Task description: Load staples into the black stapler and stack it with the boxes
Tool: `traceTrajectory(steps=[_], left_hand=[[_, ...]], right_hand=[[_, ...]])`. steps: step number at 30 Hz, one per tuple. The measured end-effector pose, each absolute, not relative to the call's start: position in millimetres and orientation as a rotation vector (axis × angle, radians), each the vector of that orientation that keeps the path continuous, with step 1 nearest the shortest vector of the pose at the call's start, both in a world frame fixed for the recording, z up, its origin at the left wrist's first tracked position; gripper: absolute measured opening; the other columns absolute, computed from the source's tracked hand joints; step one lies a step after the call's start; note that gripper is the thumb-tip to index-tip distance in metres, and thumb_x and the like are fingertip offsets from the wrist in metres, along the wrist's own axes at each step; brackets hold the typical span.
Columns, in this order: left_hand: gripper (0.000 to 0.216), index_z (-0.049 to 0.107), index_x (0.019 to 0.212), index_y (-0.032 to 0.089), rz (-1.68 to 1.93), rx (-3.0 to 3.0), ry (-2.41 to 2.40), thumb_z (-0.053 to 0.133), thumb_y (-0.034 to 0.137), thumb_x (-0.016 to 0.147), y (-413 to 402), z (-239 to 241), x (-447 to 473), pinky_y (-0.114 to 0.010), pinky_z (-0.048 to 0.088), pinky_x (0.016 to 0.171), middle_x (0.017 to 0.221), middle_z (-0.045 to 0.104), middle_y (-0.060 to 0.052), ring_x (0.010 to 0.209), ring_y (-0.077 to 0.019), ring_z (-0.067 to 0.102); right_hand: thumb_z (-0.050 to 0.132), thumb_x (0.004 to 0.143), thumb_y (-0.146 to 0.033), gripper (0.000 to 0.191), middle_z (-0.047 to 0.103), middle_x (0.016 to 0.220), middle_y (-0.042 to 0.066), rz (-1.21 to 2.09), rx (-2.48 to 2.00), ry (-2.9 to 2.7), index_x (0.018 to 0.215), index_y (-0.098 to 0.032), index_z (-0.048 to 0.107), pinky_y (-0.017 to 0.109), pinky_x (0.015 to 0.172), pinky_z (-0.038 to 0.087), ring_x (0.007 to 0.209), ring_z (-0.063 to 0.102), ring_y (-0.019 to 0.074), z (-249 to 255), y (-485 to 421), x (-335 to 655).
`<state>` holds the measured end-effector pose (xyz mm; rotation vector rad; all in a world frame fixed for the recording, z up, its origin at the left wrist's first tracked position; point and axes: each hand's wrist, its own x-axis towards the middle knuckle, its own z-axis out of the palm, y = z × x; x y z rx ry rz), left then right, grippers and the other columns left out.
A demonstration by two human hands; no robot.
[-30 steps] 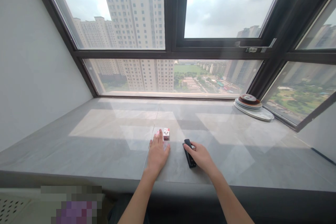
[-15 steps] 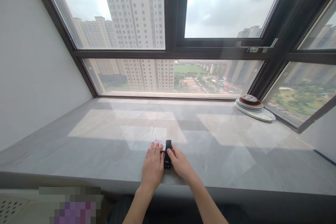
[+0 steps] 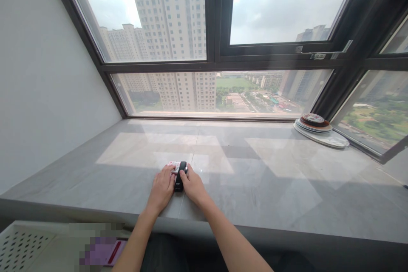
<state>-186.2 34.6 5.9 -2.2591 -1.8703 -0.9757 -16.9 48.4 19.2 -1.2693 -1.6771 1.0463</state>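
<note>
On the grey stone sill (image 3: 255, 187), both hands work close together. My right hand (image 3: 194, 187) is closed around the right side of a narrow black stapler-like tool (image 3: 180, 178), its thumb on top. Something shiny and silvery shows at the tool's upper right, beside the fingers. My left hand (image 3: 162, 188) rests just left of the tool, fingers bent over a small packet (image 3: 173, 164) with red and white print, its thumb touching the tool's side. Most of the packet is hidden under the left fingers and the tool.
Stacked plates (image 3: 314, 124) stand on a pale oval board (image 3: 338, 140) in the right corner by the window. A dark window frame (image 3: 210, 66) runs along the back. Below the sill at left are a white perforated surface (image 3: 19, 246) and a purple item (image 3: 113, 251), partly blurred.
The hands, black tool and packet have shifted left along the sill, and the tool now leans slightly, its far end to the right. The camera view has turned a little.
</note>
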Motion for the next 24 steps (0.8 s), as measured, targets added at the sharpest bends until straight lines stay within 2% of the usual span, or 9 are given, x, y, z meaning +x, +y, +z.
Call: traceTrajectory(steps=[4,8,10,11,13,15,17,20,24], left_hand=[[0.038,0.054,0.13,0.023,-1.22,-2.012,-1.902,0.032,0.019,0.1,14.4,27.9,-170.0,-0.053,0.031,0.119,0.141,0.056,-0.008,0.141,-0.0255,0.043],[0.036,0.058,0.125,0.024,-1.287,-2.176,-1.807,0.032,0.021,0.101,-3.9,44.2,-114.3,-0.045,0.043,0.111,0.13,0.062,-0.007,0.126,-0.0252,0.055],[0.04,0.055,0.135,0.026,-1.12,-2.471,-1.703,0.034,0.022,0.101,-5.9,41.6,-76.9,-0.042,0.043,0.111,0.137,0.06,-0.006,0.129,-0.0237,0.054],[0.042,0.052,0.141,0.027,-1.024,-2.572,-1.665,0.036,0.024,0.101,-5.2,37.1,-59.2,-0.043,0.041,0.114,0.143,0.057,-0.005,0.134,-0.0238,0.051],[0.048,0.044,0.15,0.03,-0.85,-2.654,-1.651,0.04,0.031,0.101,-1.7,24.1,-30.7,-0.048,0.032,0.12,0.155,0.046,-0.004,0.145,-0.0264,0.039],[0.053,0.038,0.154,0.032,-0.739,-2.635,-1.691,0.041,0.036,0.102,2.4,10.0,-14.4,-0.056,0.022,0.123,0.162,0.036,-0.002,0.152,-0.0294,0.025],[0.054,0.036,0.156,0.035,-0.689,-2.614,-1.717,0.038,0.039,0.102,5.0,0.1,-9.6,-0.058,0.016,0.123,0.165,0.03,-0.001,0.155,-0.0294,0.019],[0.054,0.033,0.157,0.036,-0.679,-2.627,-1.711,0.034,0.042,0.103,5.0,-3.8,-13.6,-0.057,0.015,0.124,0.166,0.028,0.001,0.155,-0.027,0.018],[0.053,0.034,0.156,0.036,-0.679,-2.633,-1.717,0.034,0.042,0.104,2.5,-0.4,-17.6,-0.056,0.017,0.124,0.166,0.027,0.001,0.155,-0.0262,0.019]], right_hand=[[0.032,0.104,-0.053,0.067,0.066,0.086,0.004,1.041,-1.288,-1.456,0.158,-0.013,0.028,0.035,0.08,0.05,0.083,0.063,0.0217,11.9,35.1,18.7],[0.037,0.1,-0.045,0.061,0.066,0.1,0.007,0.937,-1.318,-1.415,0.153,-0.015,0.039,0.032,0.071,0.054,0.078,0.064,0.0195,6.0,21.2,93.5],[0.036,0.1,-0.042,0.057,0.067,0.113,0.01,0.754,-1.397,-1.491,0.149,-0.015,0.046,0.035,0.086,0.054,0.096,0.065,0.0219,6.1,14.6,138.0],[0.036,0.1,-0.041,0.056,0.065,0.123,0.012,0.635,-1.457,-1.557,0.148,-0.016,0.048,0.038,0.097,0.05,0.11,0.062,0.0236,6.5,10.6,158.9],[0.039,0.099,-0.041,0.057,0.055,0.145,0.011,0.409,-1.62,-1.754,0.15,-0.02,0.048,0.045,0.118,0.032,0.139,0.043,0.028,6.8,0.7,192.8],[0.039,0.1,-0.046,0.059,0.04,0.16,0.004,0.257,-1.805,-1.939,0.156,-0.027,0.041,0.054,0.124,0.012,0.153,0.017,0.0314,5.8,-10.7,212.0],[0.034,0.102,-0.049,0.06,0.026,0.167,-0.002,0.168,-1.955,-2.038,0.16,-0.033,0.032,0.06,0.123,0.0,0.156,0.003,0.033,3.8,-21.0,216.6],[0.028,0.104,-0.051,0.059,0.016,0.169,-0.006,0.081,-2.047,-2.057,0.161,-0.037,0.024,0.064,0.12,-0.003,0.156,-0.002,0.0336,1.8,-29.9,209.6],[0.027,0.103,-0.054,0.061,0.015,0.169,-0.006,0.053,-2.044,-2.048,0.161,-0.036,0.025,0.064,0.121,-0.001,0.156,0.0,0.0343,2.1,-30.9,203.6]])
